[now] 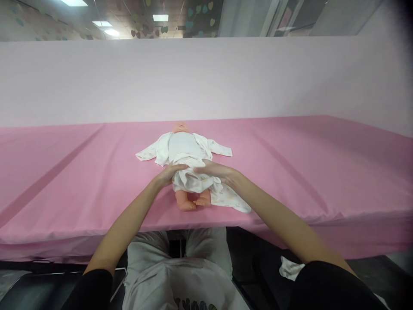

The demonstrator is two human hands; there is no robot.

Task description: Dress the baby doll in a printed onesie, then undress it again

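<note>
A baby doll point(180, 204) lies on its back with its bare lower legs and feet toward me. It wears an open white jacket point(164, 146) with printed sleeves spread to both sides, over a pale torso. White baby pants point(191, 180) are bunched around its hips, and one printed leg of them lies flat to the right of the feet. At the left hip, my left hand point(172, 172) is closed on the bunched cloth, thumb on top. My right hand point(217, 169) grips the pants at the right hip; some of its fingers are hidden in the folds.
Beneath the doll is a table with a creased pink cover point(97, 181), its front edge close to my lap. A white partition point(193, 82) rises behind it. A small white cloth point(290, 268) lies on a dark seat at lower right.
</note>
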